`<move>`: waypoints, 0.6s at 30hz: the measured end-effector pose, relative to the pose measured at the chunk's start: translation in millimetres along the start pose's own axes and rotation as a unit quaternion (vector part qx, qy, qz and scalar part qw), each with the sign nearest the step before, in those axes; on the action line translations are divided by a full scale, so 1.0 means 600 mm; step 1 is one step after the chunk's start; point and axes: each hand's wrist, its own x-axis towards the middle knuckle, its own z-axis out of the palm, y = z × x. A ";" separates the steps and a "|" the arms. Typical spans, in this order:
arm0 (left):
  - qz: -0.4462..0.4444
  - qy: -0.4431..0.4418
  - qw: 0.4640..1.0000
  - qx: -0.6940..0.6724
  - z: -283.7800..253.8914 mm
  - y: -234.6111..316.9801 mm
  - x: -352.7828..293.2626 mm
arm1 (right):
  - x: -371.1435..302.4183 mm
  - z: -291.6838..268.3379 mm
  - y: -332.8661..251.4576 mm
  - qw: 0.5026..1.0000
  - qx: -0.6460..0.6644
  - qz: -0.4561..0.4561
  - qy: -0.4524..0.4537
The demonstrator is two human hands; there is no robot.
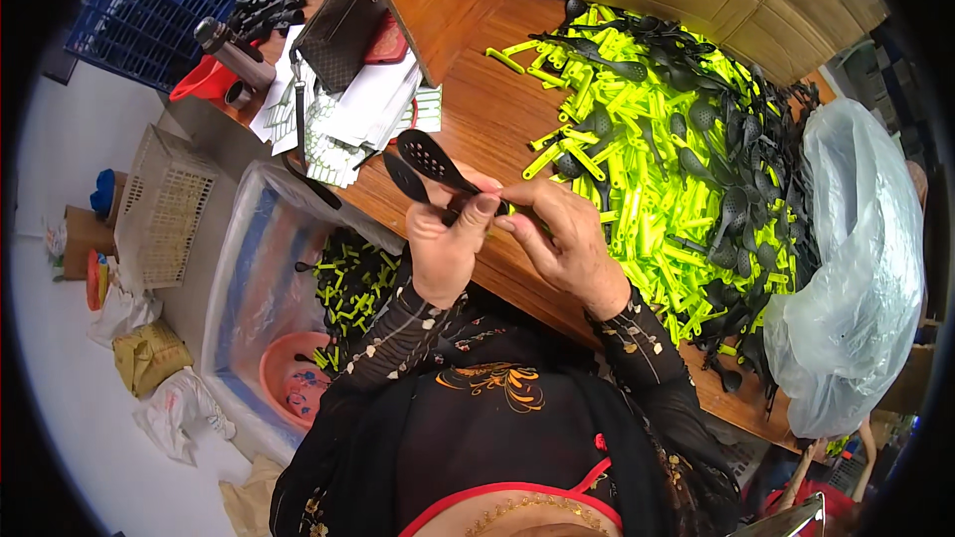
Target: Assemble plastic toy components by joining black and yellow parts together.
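Left fingers (466, 231) hold two spoons (430, 156); right fingers (534, 201) narrow, hold unclear. Eight o'clock, pieces (350, 286) seemingly done; two o'clock, a pile (647, 189) likely pending.

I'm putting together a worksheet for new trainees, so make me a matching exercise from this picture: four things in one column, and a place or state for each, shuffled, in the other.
Things
1. Left hand
2. Blue crate
3. Translucent bag
4. Pink basin

Places or states
A. Right of the yellow-green handles
B. In the lower left of the picture
C. Holding black utensils
D. In the upper left of the picture

Right pairs: 1-C, 2-D, 3-A, 4-B
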 end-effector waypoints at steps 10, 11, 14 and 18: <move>-0.101 -0.047 0.974 -0.199 -0.017 0.009 -0.002 | -0.039 -0.040 -0.018 0.987 0.036 0.153 -0.035; -0.111 -0.080 0.975 -0.174 -0.023 0.005 -0.007 | -0.042 -0.041 -0.019 0.994 -0.014 0.105 -0.018; -0.094 -0.107 0.982 -0.125 -0.026 0.005 -0.008 | -0.041 -0.044 -0.026 0.994 -0.013 0.105 -0.015; -0.056 -0.126 0.986 -0.098 -0.019 0.015 -0.014 | -0.042 -0.050 -0.045 0.996 0.006 0.093 0.003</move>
